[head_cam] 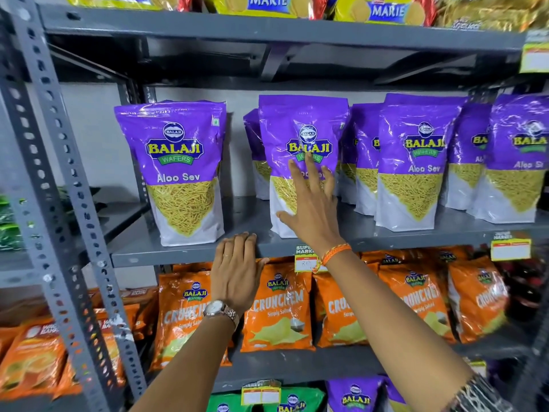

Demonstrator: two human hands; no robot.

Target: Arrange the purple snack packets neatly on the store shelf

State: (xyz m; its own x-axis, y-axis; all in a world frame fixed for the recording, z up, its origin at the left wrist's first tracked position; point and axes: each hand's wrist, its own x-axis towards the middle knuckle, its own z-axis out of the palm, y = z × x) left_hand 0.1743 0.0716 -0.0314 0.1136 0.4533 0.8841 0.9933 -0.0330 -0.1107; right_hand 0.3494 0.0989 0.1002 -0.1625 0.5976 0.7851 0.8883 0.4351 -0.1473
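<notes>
Purple packet (300,150) upright, label forward; right hand (312,215) flat, open; left hand (237,272) open on shelf edge (166,257)

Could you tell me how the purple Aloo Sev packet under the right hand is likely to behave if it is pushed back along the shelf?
The purple packet under the right hand stands tall on a narrow base, so a high push would probably tip it. Its glossy, crinkled film looks flexible and likely dents. It should slide easily on the smooth grey shelf.

Middle shelf (190,252): at least seven purple Aloo Sev packets (184,171), rear ones partly hidden. Shelf below: about five orange Crunchem packets (277,307). Top shelf: three Marie biscuit packs (267,4). Two hands: left (236,275), right (312,209).
</notes>
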